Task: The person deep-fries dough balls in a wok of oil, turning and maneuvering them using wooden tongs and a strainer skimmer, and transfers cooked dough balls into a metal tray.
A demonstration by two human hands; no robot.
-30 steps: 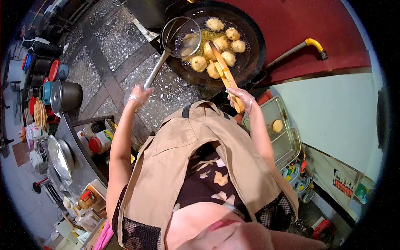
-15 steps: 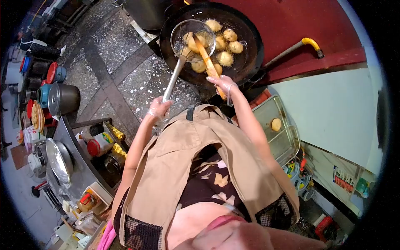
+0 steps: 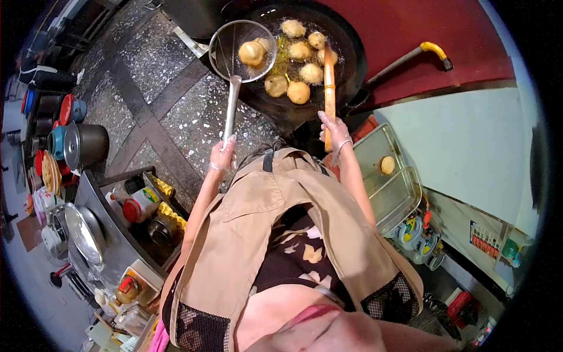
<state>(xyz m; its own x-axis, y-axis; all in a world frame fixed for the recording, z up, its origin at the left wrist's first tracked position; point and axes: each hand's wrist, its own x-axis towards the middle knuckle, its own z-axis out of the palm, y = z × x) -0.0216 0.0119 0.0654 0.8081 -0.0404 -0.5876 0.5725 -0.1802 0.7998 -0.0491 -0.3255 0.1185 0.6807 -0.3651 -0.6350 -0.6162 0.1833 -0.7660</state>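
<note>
Head view: what's in the left grip?

Left grip [image 3: 222, 155], clear glove on, clenched round the handle of a skimmer [image 3: 233, 97]. The skimmer's round mesh overlaps the left edge of a dark wok [image 3: 347, 70]. Two golden balls [image 3: 251, 53] show within the rim, one partly hiding the other.

And the right?

Right grip [image 3: 335, 130], gloved too, grasping bamboo tongs [image 3: 329, 94]. Far ends overlap one ball toward the wok's right edge; cannot tell whether they pinch it.

Rest of the batch?

Seven loose balls [image 3: 300, 51] in the wok, counting that one. Two toward the near edge, the others spread from the middle to the far and right edges. Yellowish oil [image 3: 282, 54] among them.

Any outside?

One pale ball [image 3: 387, 165] on a tray [image 3: 375, 149] beside the right forearm, near the tray's right edge.

Surroundings?

Red surface [image 3: 422, 35] past the wok's right edge, yellow-ended rod [image 3: 404, 63] in front of it. Large dark pot [image 3: 193, 14] off the far left edge. Steel bowl [image 3: 85, 234] along the left edge of a table [image 3: 117, 223].
</note>
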